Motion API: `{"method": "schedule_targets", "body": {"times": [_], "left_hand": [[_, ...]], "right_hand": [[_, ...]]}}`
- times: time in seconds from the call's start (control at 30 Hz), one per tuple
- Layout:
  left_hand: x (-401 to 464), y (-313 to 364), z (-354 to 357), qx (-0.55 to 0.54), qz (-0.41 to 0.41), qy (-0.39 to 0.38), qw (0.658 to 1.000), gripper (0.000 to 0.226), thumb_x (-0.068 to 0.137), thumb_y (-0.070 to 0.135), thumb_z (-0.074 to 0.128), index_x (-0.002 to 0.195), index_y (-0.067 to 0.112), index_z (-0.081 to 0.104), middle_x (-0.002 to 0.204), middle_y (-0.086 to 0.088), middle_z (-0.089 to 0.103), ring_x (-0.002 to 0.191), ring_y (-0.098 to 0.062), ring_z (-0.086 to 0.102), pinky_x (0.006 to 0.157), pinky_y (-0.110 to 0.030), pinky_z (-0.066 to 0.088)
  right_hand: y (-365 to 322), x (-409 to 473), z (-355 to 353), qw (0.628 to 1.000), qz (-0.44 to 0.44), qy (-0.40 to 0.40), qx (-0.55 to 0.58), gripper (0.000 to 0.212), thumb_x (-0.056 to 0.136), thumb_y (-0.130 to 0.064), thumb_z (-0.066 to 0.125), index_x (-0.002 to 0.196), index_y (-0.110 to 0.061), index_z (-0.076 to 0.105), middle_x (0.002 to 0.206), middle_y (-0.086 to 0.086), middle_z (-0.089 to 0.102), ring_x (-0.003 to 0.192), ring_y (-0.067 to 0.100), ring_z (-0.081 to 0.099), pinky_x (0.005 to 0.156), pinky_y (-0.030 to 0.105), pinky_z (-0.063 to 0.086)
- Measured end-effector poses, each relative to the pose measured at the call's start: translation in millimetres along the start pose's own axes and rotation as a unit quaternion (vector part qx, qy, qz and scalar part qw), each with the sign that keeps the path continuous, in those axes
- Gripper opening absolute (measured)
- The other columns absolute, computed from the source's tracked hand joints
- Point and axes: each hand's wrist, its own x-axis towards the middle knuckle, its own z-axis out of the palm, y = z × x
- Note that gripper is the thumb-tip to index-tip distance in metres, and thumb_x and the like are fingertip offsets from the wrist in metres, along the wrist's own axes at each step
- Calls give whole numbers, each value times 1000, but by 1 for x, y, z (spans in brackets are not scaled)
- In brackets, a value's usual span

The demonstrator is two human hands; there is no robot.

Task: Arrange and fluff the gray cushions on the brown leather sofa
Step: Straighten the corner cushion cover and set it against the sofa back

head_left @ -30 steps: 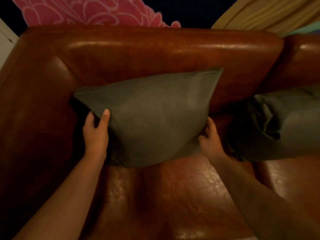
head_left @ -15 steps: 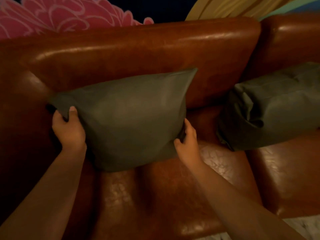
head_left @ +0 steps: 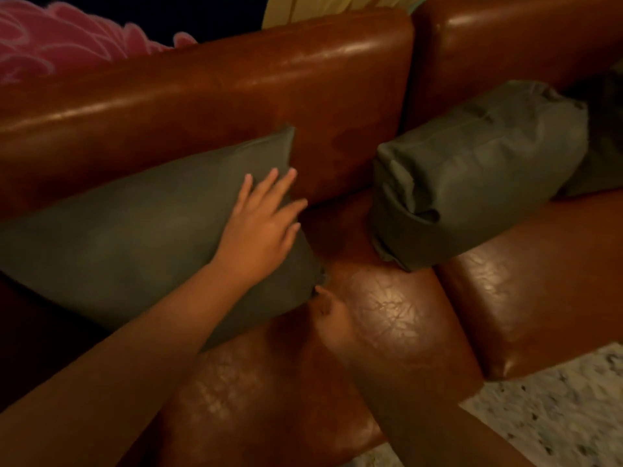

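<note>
A gray cushion (head_left: 135,237) leans against the backrest of the brown leather sofa (head_left: 236,79), on the left seat. My left hand (head_left: 266,224) lies flat on the cushion's right part, fingers straight and spread. Blurred and dark, my right hand (head_left: 332,318) is at the cushion's lower right corner, just above the seat; whether it pinches the fabric cannot be made out. A second gray cushion (head_left: 472,170), crumpled and rolled, lies on the neighbouring seat, apart from both hands. A sliver of a third gray cushion (head_left: 603,146) shows at the right edge.
Bare seat leather (head_left: 387,298) shows between the two cushions. A speckled pale rug (head_left: 556,416) lies in front of the sofa at the lower right. Behind the backrest are a pink flower-patterned surface (head_left: 50,52) and yellow fabric (head_left: 320,8).
My left hand let go of the cushion's left edge and crossed to lie flat on its right part. My right hand slid down to the lower right corner. The view swung right.
</note>
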Motion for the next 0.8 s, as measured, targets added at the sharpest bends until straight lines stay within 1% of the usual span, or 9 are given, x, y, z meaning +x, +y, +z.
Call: {"method": "schedule_targets", "body": {"times": [0.1, 0.2, 0.27, 0.33, 0.37, 0.5, 0.63, 0.73, 0.8], "left_hand": [[25, 17, 22, 105, 92, -90, 986, 27, 88, 25, 55, 111, 20, 70, 126, -3, 63, 130, -28, 47, 114, -60, 3], [43, 28, 48, 192, 101, -269, 938, 25, 95, 23, 47, 114, 22, 64, 118, 0, 63, 124, -24, 48, 113, -52, -13], [49, 34, 67, 245, 103, -364, 893, 23, 96, 25, 46, 113, 23, 63, 115, 0, 62, 117, -24, 50, 116, -53, -4], [51, 40, 85, 260, 101, -418, 865, 24, 98, 27, 46, 115, 21, 61, 120, -2, 61, 118, -25, 50, 117, -53, 8], [52, 43, 91, 256, 92, -437, 857, 25, 98, 27, 45, 116, 20, 60, 122, -3, 60, 118, -26, 50, 115, -51, 13], [52, 49, 113, 245, 64, -486, 837, 31, 97, 39, 45, 117, 19, 58, 124, -2, 59, 117, -24, 50, 106, -42, 24], [48, 44, 118, 246, 70, -463, 848, 22, 96, 22, 45, 112, 18, 59, 121, -3, 59, 117, -24, 49, 105, -41, 24], [45, 35, 112, 225, 85, -422, 874, 22, 93, 12, 42, 105, 17, 61, 114, -3, 63, 110, -23, 55, 104, -40, 25], [42, 26, 106, 214, 113, -391, 888, 21, 94, 15, 43, 105, 18, 60, 111, -1, 63, 105, -22, 56, 102, -40, 26]], "right_hand": [[1, 10, -12, 1000, 11, 13, 5, 53, 88, 8, 46, 137, -10, 49, 129, 0, 55, 114, 17, 56, 88, 15, 38], [5, 31, -19, 999, 32, 32, 12, 45, 93, -1, 46, 138, -9, 50, 133, 9, 58, 121, 27, 55, 101, 30, 42], [9, 47, -18, 997, 61, 30, 30, 39, 96, -7, 47, 134, -6, 53, 120, 10, 64, 106, 23, 61, 95, 33, 46], [8, 60, -17, 994, 89, 25, 53, 31, 100, -10, 44, 127, 1, 56, 87, -1, 59, 73, 10, 53, 72, 20, 44], [6, 66, -16, 996, 81, 20, 42, 30, 101, -9, 42, 126, 0, 56, 81, -4, 54, 68, 9, 49, 64, 14, 40], [4, 85, -7, 997, 60, 0, 44, 34, 101, -6, 39, 133, 0, 48, 122, 10, 56, 113, 31, 55, 87, 32, 44], [10, 87, -10, 992, 47, 18, 113, 27, 99, -11, 48, 124, -4, 55, 113, 14, 64, 103, 32, 64, 80, 38, 55], [14, 82, -19, 976, 54, -12, 212, 21, 100, -14, 47, 118, -8, 57, 106, 4, 62, 90, 14, 63, 64, 20, 54], [17, 75, -25, 952, 85, -17, 293, 21, 102, -15, 41, 103, -13, 62, 100, 5, 65, 86, 14, 63, 64, 21, 52]]}}
